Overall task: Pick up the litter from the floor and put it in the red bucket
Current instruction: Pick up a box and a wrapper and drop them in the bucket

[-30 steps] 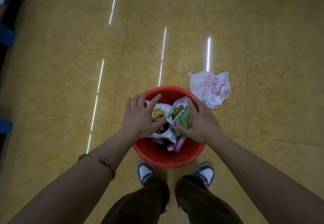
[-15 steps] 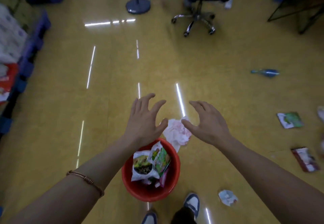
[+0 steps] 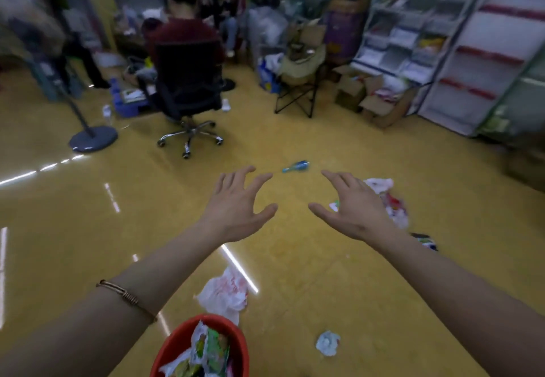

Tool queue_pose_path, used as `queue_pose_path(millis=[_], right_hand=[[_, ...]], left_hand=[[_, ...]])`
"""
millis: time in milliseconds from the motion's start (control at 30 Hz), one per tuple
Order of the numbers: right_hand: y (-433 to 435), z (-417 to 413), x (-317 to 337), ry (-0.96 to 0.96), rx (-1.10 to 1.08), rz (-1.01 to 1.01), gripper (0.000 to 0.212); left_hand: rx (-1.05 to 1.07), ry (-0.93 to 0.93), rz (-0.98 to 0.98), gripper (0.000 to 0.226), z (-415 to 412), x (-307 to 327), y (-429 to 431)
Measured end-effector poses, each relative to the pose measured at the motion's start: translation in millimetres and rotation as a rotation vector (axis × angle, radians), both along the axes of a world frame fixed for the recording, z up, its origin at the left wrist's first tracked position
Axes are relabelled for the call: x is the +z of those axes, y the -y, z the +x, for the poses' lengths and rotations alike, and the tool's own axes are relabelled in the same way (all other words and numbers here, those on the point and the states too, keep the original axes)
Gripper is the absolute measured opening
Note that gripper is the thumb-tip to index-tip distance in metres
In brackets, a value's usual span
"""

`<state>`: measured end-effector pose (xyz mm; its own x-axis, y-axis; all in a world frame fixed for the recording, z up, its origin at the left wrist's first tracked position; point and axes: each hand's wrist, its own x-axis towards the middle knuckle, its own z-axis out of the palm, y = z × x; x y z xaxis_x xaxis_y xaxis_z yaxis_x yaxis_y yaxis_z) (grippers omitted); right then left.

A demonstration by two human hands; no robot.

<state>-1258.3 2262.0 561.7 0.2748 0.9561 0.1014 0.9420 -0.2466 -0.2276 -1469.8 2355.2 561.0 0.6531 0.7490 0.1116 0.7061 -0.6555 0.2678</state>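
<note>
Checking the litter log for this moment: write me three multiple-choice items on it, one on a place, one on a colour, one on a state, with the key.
1. Relative to the red bucket, where is the white-and-red bag?
A. inside it
B. on the floor just beyond it
C. on a chair

2. What colour is the bottle lying farther out on the floor?
A. blue
B. black
C. red

3. How are the left hand and right hand?
A. left grips a wrapper
B. right holds the bucket
C. both open and empty

Key: B, the bag lies on the floor past the bucket's rim; A, the bottle is plainly blue; C, both hands show spread fingers with nothing in them.
</note>
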Motion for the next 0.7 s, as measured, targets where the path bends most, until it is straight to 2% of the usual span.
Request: queue_pose_path(millis=[300,700], right_hand=[[115,93,52,0.028,-0.333,-0.032,0.079],[201,233,38,0.012,-0.512,-0.089,0.083]], left_hand=[[-0.245,-0.045,0.025,0.062,94,36,52],[-0.436,-0.093,0.07,0.061,273,25,111]])
